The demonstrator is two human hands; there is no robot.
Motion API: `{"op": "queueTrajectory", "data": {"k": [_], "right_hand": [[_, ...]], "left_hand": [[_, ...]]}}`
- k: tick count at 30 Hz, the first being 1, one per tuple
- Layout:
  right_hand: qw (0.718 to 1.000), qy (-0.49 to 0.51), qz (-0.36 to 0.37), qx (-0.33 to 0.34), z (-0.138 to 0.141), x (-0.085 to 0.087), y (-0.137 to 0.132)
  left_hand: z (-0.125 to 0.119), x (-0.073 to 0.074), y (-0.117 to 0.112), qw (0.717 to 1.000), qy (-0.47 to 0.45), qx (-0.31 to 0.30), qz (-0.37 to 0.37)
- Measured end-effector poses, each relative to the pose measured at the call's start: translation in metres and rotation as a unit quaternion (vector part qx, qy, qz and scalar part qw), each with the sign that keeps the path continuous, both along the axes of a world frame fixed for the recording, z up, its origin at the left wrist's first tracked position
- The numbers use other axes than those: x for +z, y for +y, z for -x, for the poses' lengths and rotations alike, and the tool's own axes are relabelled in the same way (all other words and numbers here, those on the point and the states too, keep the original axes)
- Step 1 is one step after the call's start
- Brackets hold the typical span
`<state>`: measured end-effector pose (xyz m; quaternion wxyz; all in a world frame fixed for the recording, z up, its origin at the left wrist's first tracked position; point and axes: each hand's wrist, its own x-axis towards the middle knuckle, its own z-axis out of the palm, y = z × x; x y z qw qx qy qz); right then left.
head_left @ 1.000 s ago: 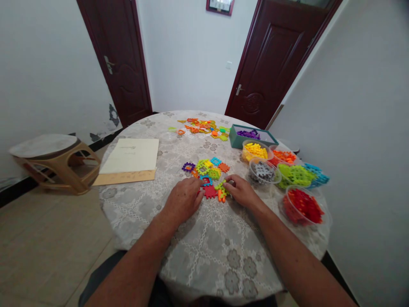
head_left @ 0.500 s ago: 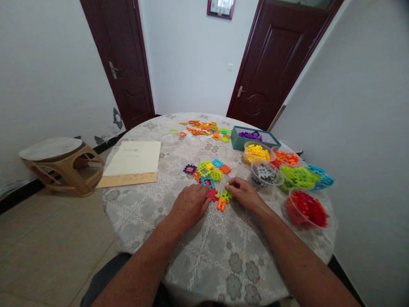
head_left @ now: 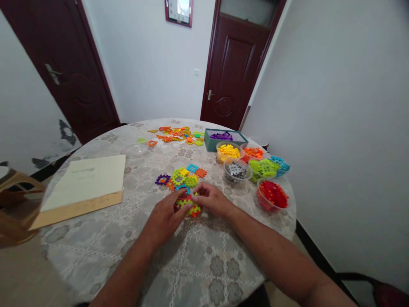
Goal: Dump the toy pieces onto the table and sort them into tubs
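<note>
R hand (head_left: pixel 211 199) grip clamped on lime pc (head_left: pixel 193 209), on/just above table (head_left: pixel 198 260) btwn hands. L hand (head_left: pixel 166 214) touches it, can't tell if clamped. Blue pc (head_left: pixel 182 188) just beyond.

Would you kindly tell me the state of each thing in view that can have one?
Lime pieces: between both hands
Left hand: fingers bent, touching them
Right hand: fingertips pinched on them
Green box: open, holding purple pieces
Yellow-piece bowl: open, filled
Red-piece bowl: open, filled
Pale sheet: lying flat
Left door: closed
Right door: closed
</note>
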<state>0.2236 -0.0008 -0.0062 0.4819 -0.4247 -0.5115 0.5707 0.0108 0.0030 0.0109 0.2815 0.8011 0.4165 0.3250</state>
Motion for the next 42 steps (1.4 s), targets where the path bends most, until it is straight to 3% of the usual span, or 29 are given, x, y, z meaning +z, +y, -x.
{"op": "queueTrajectory", "data": {"k": [6,9,10,13,15,18,22,28,37,42], "right_hand": [[0.999,-0.018,-0.026,0.032,0.011,-0.005,-0.003],[0.982,-0.117,-0.145,-0.030,0.002,-0.002,-0.001],[0.959,-0.179,-0.209,-0.062,-0.003,-0.001,0.001],[0.854,-0.371,-0.345,-0.118,-0.015,-0.003,0.009],[0.806,-0.460,-0.355,-0.111,-0.019,-0.009,0.014],[0.775,-0.539,-0.321,-0.080,-0.019,-0.019,0.017],[0.766,-0.563,-0.301,-0.070,-0.017,-0.026,0.015],[0.769,-0.570,-0.278,-0.086,-0.018,-0.024,0.014],[0.787,-0.544,-0.272,-0.104,-0.019,-0.023,0.018],[0.778,-0.514,-0.346,-0.103,-0.018,-0.031,0.018]], "left_hand": [[0.005,0.012,0.002,0.989,-0.041,-0.052,0.133],[0.004,0.015,0.002,0.971,-0.099,-0.019,0.216],[0.003,0.015,0.003,0.964,-0.124,0.003,0.236],[0.001,0.016,0.004,0.938,-0.207,0.060,0.273],[0.000,0.016,0.005,0.911,-0.272,0.086,0.297],[-0.002,0.016,0.006,0.858,-0.373,0.116,0.335],[-0.001,0.015,0.007,0.800,-0.472,0.129,0.348],[0.007,0.015,0.014,0.751,-0.544,0.171,0.333],[0.006,0.013,0.015,0.733,-0.553,0.170,0.357],[0.005,0.010,0.015,0.721,-0.563,0.159,0.371]]}}
